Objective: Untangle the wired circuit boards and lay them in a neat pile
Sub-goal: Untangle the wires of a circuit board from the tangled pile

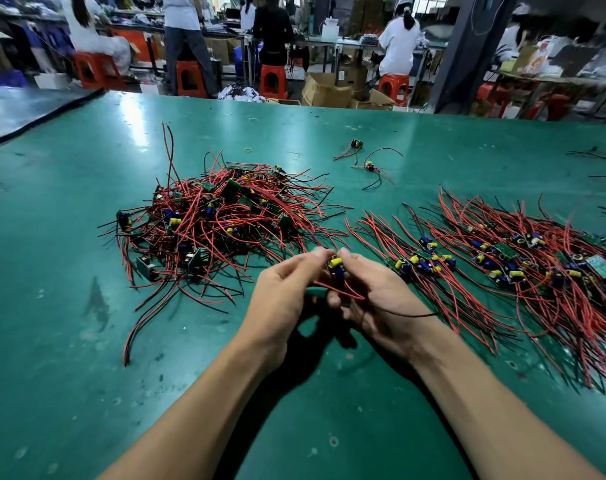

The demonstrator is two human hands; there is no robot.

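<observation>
Mostly hidden, 1 circuit board (336,265) sits pinched between left hand (283,296) and right hand (381,299).

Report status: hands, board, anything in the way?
Left hand and right hand both pinch one wired board above the table. Tangled heap left, sorted pile right. Path to the pile looks open.

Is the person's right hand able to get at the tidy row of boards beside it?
Probably yes: the right hand sits right beside the tidy row of boards, nothing between them. Its grip is busy, though, sharing one wired circuit board with the left hand.
</observation>
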